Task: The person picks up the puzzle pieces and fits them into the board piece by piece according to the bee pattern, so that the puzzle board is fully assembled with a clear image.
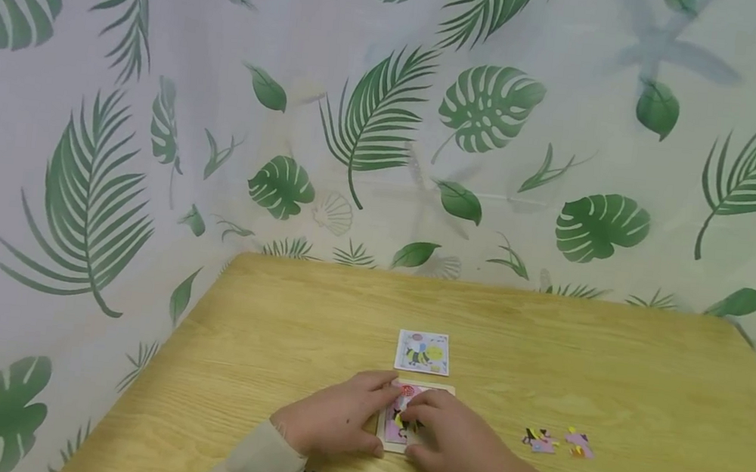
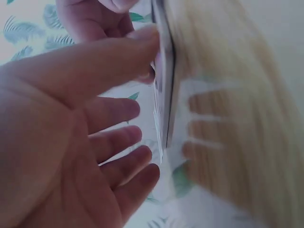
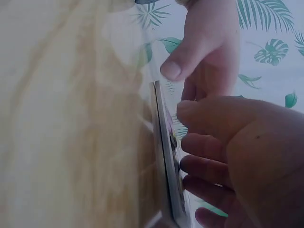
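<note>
Left hand spread, thumb at tray edge; right hand loosely spread over puzzle; loose pieces on bench.

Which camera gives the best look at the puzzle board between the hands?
The head view: it looks down on the puzzle board, though the left hand and right hand cover parts. Both wrist views show it nearly edge-on, its picture hardly visible.
</note>
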The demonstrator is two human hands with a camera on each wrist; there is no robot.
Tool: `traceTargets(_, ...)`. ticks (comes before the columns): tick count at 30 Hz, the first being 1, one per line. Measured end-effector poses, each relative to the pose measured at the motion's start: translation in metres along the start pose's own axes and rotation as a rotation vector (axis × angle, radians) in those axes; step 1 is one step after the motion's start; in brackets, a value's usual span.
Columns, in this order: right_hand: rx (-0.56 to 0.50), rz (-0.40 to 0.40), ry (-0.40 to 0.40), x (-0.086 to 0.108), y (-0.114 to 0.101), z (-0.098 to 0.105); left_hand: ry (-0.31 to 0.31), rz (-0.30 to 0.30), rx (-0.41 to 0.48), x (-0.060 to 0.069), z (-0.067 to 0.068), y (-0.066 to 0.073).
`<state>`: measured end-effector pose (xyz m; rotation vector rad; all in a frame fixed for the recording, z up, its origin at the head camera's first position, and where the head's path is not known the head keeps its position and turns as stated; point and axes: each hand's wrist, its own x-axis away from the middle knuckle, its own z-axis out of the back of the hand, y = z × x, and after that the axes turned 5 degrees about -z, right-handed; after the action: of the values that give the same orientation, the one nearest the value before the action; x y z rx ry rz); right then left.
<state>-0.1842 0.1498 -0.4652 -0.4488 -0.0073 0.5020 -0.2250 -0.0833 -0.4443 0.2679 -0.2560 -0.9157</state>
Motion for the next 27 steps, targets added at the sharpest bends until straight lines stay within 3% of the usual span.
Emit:
traceTargets(5,-0.057,0.030,-0.041,0.005,0.004,0.003,0.003,-0.052,-0.087,0.014,0.003,0.002)
traceTargets(11,-0.077,0.089,-0.044,0.006,0.006,0.001,-0.010,-0.173,-0.117,0.029,0.005,0.002)
traceTargets(18,-0.055,0.106,-0.057,0.008,0.011,0.000,-0.027,-0.250,-0.133,0.030,0.003,0.003)
traceTargets(27,-0.020,0.112,-0.085,0.013,0.011,0.008,-0.014,-0.272,-0.164,0.027,0.002,0.005)
